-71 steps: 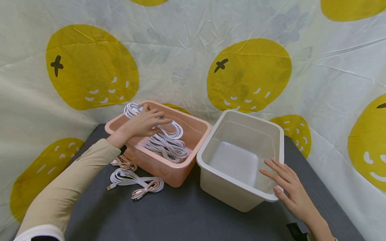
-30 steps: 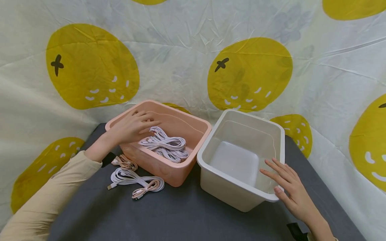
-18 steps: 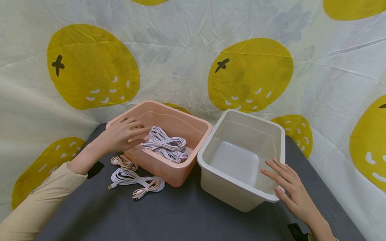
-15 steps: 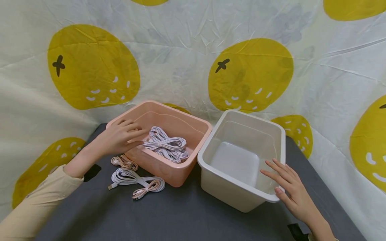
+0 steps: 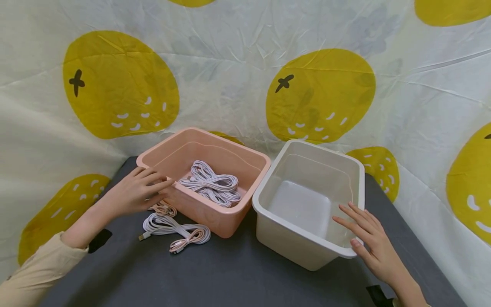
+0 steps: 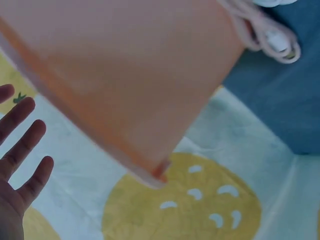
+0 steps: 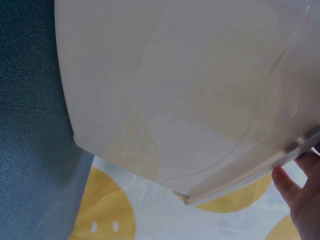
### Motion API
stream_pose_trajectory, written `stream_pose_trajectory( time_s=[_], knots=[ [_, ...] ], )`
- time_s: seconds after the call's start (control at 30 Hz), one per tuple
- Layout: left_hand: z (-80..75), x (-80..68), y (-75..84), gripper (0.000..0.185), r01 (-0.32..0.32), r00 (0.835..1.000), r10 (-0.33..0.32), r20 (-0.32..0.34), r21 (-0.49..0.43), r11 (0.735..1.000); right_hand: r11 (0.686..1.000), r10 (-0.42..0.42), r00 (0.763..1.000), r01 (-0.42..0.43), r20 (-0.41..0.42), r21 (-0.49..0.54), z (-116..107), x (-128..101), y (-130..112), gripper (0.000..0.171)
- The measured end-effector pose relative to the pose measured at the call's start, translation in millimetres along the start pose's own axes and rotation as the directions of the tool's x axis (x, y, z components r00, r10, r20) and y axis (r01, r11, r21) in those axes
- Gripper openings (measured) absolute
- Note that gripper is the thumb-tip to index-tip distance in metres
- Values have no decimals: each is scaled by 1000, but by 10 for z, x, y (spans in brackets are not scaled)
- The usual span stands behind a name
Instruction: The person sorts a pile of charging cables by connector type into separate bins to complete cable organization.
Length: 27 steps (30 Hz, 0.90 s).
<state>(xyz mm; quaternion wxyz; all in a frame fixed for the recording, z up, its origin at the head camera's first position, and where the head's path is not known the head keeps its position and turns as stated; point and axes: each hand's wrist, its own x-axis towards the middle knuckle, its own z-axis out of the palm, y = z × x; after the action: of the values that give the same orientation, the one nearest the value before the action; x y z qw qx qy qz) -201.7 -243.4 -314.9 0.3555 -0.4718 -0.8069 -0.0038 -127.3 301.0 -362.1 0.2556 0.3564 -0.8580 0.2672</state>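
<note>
My left hand (image 5: 134, 192) hovers by the near-left rim of the pink bin (image 5: 207, 217), fingers loosely spread. The left wrist view shows its fingers (image 6: 30, 137) apart from the bin and holding nothing. Inside the bin lie bundled white cables (image 5: 215, 183), one overlapping another. With fingers extended, my right hand (image 5: 374, 245) rests at the near-right corner of the beige bin (image 5: 291, 247). Its thumb (image 7: 285, 185) touches the rim in the right wrist view; the other fingers are partly out of frame there.
In front of the pink bin, a white cable (image 5: 163, 226) and a pale pink cable (image 5: 189, 238) lie on the dark grey table (image 5: 230, 277). A peach-coloured cable (image 5: 165, 208) sits partly behind my left hand. A fruit-patterned cloth (image 5: 222, 85) hangs behind both bins.
My left hand has let go of a white cable bundle, which now lies in the pink bin. The hand has since drawn back left and nearer. My right hand has stayed put.
</note>
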Motion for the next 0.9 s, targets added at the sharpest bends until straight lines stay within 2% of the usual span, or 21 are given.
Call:
stream_pose_trajectory(
  time_s=[0.3, 0.57, 0.9],
  knots=[
    [81, -221, 111, 53, 21, 999, -20, -32, 38, 999, 1000, -2, 1000, 2, -8, 9, 5, -12, 19, 33],
    [201, -327, 237, 44, -13, 994, 15, -112, 22, 1000, 1000, 3, 1000, -3, -3, 16, -1, -1, 16, 34],
    [372, -481, 348, 49, 10, 999, -10, -34, -1, 1000, 1000, 0, 1000, 0, -3, 11, 3, -5, 25, 34]
  ],
)
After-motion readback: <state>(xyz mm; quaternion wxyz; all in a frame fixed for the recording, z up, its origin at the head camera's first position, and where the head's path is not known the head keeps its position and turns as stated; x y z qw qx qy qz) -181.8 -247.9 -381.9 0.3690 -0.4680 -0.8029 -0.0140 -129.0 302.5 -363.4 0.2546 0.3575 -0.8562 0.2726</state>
